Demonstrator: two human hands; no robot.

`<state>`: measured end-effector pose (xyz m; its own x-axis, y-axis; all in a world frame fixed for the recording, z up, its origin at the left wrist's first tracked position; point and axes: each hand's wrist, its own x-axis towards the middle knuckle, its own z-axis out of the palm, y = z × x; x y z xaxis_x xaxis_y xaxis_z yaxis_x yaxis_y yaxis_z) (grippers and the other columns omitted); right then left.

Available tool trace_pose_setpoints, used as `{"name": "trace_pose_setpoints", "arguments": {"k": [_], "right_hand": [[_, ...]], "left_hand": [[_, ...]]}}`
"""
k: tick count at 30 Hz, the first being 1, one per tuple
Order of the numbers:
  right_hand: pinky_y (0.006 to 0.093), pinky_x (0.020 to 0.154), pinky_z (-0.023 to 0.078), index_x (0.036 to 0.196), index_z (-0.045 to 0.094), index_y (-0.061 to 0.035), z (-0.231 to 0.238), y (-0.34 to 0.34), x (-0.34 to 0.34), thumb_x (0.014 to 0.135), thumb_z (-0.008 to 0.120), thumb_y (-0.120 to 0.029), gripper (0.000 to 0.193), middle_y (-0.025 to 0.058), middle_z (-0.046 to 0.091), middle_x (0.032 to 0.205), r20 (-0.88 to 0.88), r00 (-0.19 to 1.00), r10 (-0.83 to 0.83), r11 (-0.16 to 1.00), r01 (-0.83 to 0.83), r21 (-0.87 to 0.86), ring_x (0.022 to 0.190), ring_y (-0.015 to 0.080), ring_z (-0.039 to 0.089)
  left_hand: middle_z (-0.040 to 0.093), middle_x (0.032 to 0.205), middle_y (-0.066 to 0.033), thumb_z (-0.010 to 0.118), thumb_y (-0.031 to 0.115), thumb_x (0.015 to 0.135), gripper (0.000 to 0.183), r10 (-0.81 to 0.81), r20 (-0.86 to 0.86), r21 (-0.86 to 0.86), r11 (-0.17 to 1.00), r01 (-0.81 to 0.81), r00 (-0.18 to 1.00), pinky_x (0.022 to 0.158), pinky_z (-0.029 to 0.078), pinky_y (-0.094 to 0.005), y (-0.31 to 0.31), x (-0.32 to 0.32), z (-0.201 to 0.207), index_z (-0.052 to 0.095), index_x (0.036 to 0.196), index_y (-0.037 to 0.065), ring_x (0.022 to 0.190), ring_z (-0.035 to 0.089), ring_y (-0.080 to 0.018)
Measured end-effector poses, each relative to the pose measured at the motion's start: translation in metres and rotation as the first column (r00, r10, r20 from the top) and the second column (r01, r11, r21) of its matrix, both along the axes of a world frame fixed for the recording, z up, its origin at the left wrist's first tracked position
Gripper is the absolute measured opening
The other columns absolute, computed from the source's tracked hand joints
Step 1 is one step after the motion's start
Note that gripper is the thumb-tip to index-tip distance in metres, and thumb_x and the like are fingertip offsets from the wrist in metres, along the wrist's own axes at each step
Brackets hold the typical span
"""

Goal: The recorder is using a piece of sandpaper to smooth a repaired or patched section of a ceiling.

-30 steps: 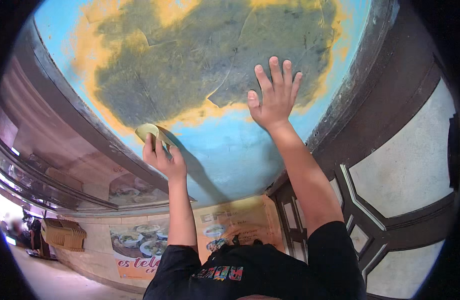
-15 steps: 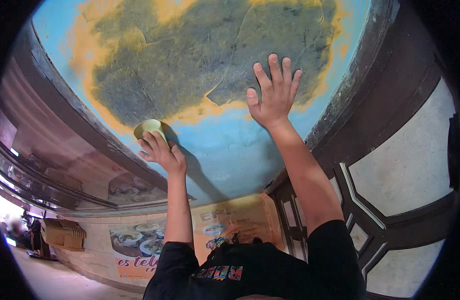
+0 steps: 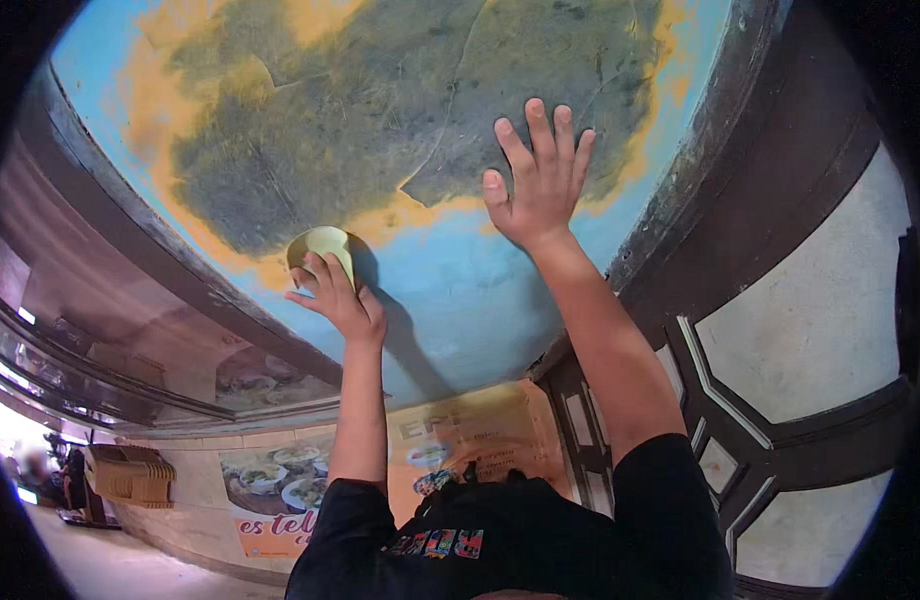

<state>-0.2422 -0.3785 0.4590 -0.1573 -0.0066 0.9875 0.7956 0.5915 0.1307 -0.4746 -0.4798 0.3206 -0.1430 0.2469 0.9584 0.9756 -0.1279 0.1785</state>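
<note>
My left hand (image 3: 341, 297) presses a curled piece of pale yellow-green sandpaper (image 3: 323, 243) against a painted panel (image 3: 445, 310), its fingers bent over the sheet. The sandpaper meets the panel at the lower left border of a worn grey patch (image 3: 370, 130), where orange-yellow and blue paint show around it. Higher up and to the right, my right hand (image 3: 542, 190) lies flat with its fingers spread, mostly over the grey patch. Nothing is held in it. Thin cracks or raised flakes (image 3: 410, 193) run across the worn area.
Dark brown framing (image 3: 670, 200) borders the panel on both sides. Pale panels in dark trim (image 3: 800, 300) stand at the right. Beyond my arms is a tiled wall with a food poster (image 3: 280, 490). Stacked tan plastic chairs (image 3: 130, 475) are at the far left.
My left hand has slid a little to the right and slightly up with the sandpaper. My right hand stays flat on the panel; the view has shifted slightly.
</note>
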Motion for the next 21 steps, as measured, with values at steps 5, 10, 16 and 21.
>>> {"name": "trace_pose_setpoints", "arguments": {"k": [5, 10, 16, 21], "right_hand": [[0.0593, 0.111, 0.01, 0.136, 0.046, -0.0238, -0.005, 0.004, 0.003, 0.09, 0.045, -0.037, 0.048, 0.0073, 0.034, 0.15, 0.034, 0.999, 0.005, 1.0, -0.004, -0.013, 0.14, 0.0333, 0.025], [0.0594, 0.11, 0.01, 0.136, 0.046, -0.0228, -0.008, 0.008, 0.008, 0.09, 0.045, -0.038, 0.048, 0.0084, 0.035, 0.149, 0.038, 0.999, 0.012, 1.0, -0.012, -0.016, 0.14, 0.034, 0.025], [0.0592, 0.11, 0.01, 0.136, 0.046, -0.0238, -0.012, 0.011, 0.011, 0.091, 0.045, -0.038, 0.047, 0.0081, 0.035, 0.149, 0.037, 0.999, 0.005, 1.0, -0.004, -0.012, 0.14, 0.034, 0.025], [0.0588, 0.111, 0.011, 0.135, 0.047, -0.0241, -0.011, 0.01, 0.013, 0.091, 0.044, -0.038, 0.046, 0.008, 0.036, 0.149, 0.034, 0.999, 0.016, 1.0, -0.016, -0.016, 0.14, 0.0341, 0.026]], "left_hand": [[0.014, 0.156, -0.0185, 0.04, 0.007, 0.088, 0.062, 0.027, 0.353, 0.088, 0.994, -0.062, 0.935, 0.11, -0.012, -0.0554, -0.004, -0.007, -0.012, 0.021, 0.146, -0.003, 0.145, 0.0, -0.0358], [0.015, 0.155, -0.0198, 0.037, 0.007, 0.089, 0.059, 0.002, 0.314, 0.014, 1.0, -0.007, 0.95, 0.111, -0.012, -0.0535, 0.002, 0.019, -0.009, 0.023, 0.145, -0.006, 0.145, 0.0, -0.0362], [0.021, 0.154, -0.0156, 0.039, 0.01, 0.09, 0.058, -0.085, 0.462, 0.164, 0.986, 0.009, 0.883, 0.111, -0.01, -0.053, 0.004, 0.029, 0.002, 0.025, 0.145, -0.004, 0.145, 0.002, -0.0379], [0.021, 0.154, -0.0169, 0.044, 0.009, 0.086, 0.062, -0.022, 0.268, -0.068, 0.997, 0.041, 0.963, 0.108, -0.009, -0.0605, 0.002, 0.034, -0.006, 0.027, 0.145, 0.001, 0.144, 0.002, -0.0412]]}}
